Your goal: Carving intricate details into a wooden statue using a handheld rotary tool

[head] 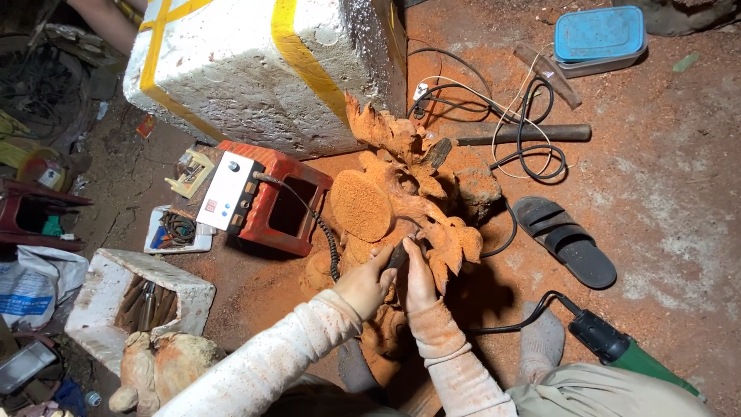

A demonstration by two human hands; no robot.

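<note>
Head view. My left hand (364,283) is closed around a dark handpiece tool (397,255), its tip against the wood carving (401,197). My right hand (421,279) lies just beside it, fingers mostly extended and pressed on the carving, gripping nothing that I can see. The carving stands on the floor (664,193), coated in orange dust, between my knees and the large white foam box (262,69) with yellow tape.

Containers: a small foam box (100,297) at left holds several chisel-like tools. A shallow white tray (174,232) holds coiled wire and small items. A blue-lidded plastic container (600,38) sits closed, top right; contents not visible. The red control unit (262,197) has a coiled cord running toward my left hand. A black sandal (567,241) and a green power tool (625,351) lie at right.
</note>
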